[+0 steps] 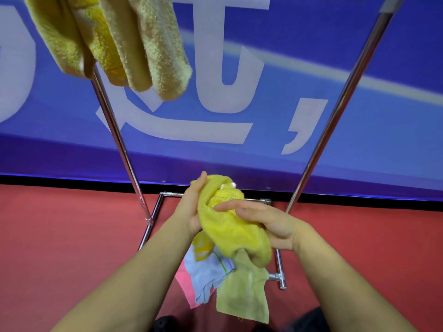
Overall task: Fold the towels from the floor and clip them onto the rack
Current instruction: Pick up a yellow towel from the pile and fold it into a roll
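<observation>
A bunched yellow towel (230,224) sat between both hands, in front of the rack (124,149) and above its base. The left hand (191,207) cupped the towel's left side, fingers (200,182) nearly straight and pressed along the cloth, thumb hidden behind it. The right hand (266,224) lay across the towel's right side, its fingers (230,206) stretched flat over the fabric, not curled round it. How firmly either hand held could not be told.

The towel was thick, fuzzy terry, rolled into a lumpy shape, with a thinner pale green cloth (244,291) hanging limp from its lower end. Below the hands, inside the rack's base, lay a flat heap: a white cloth (206,274) with coloured stripes and a pink cloth (184,286) on the red floor (60,236).

The rack was shiny round metal tube, two uprights slanting up from a rectangular base. From its upper left part hung folded towels (115,39), mustard and bright yellow, plush and blurred. Behind the rack stood a blue banner (359,111) with large white characters. Dark shoes (165,323) showed at the bottom edge, near the base.
</observation>
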